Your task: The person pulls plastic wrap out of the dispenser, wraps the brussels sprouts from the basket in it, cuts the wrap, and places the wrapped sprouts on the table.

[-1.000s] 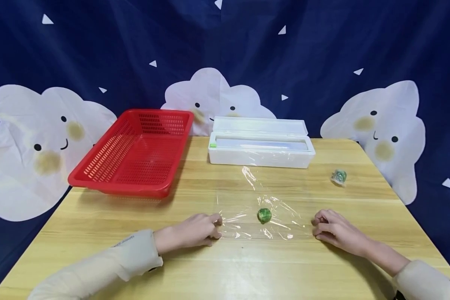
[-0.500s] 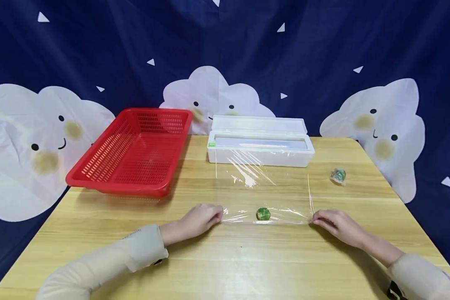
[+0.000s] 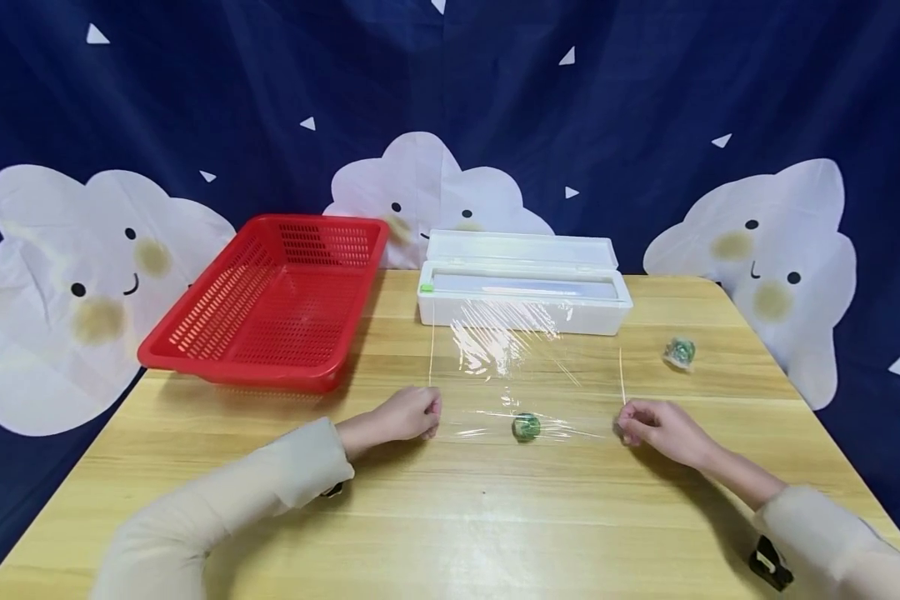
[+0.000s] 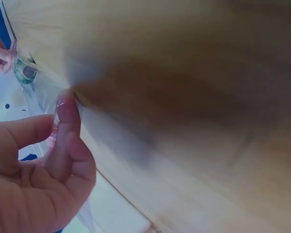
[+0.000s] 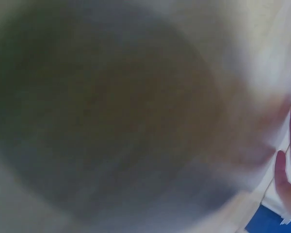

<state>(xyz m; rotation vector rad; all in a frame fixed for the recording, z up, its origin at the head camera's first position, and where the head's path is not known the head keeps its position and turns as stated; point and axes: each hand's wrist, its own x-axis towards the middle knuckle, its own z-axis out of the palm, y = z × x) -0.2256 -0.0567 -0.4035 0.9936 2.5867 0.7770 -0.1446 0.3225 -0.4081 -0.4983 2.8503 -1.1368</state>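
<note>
A sheet of clear cling film (image 3: pixel 487 348) runs from the white film dispenser box (image 3: pixel 521 317) toward me across the table. My left hand (image 3: pixel 405 414) pinches its near left corner; in the left wrist view, film shows between the thumb and fingers (image 4: pixel 68 109). At the near right corner my right hand (image 3: pixel 663 429) pinches the film, while the right wrist view catches only some fingers (image 5: pixel 281 170) at its edge. Between the hands sits a small green Brussels sprout (image 3: pixel 526 427), with shiny film creases across and beside it.
The dispenser's lid (image 3: pixel 521 248) stands raised at the back. Behind my left arm lies a red perforated plastic basket (image 3: pixel 240 367). A film-wrapped green sprout (image 3: pixel 679 353) rests on the right of the wooden table (image 3: pixel 450 533). A blue cloud-print curtain (image 3: pixel 450 75) hangs behind.
Both hands have moved away from me toward the box, carrying the film's near edge back to the sprout. The fingers have closed on the corners, and the sprout now looks glossier.
</note>
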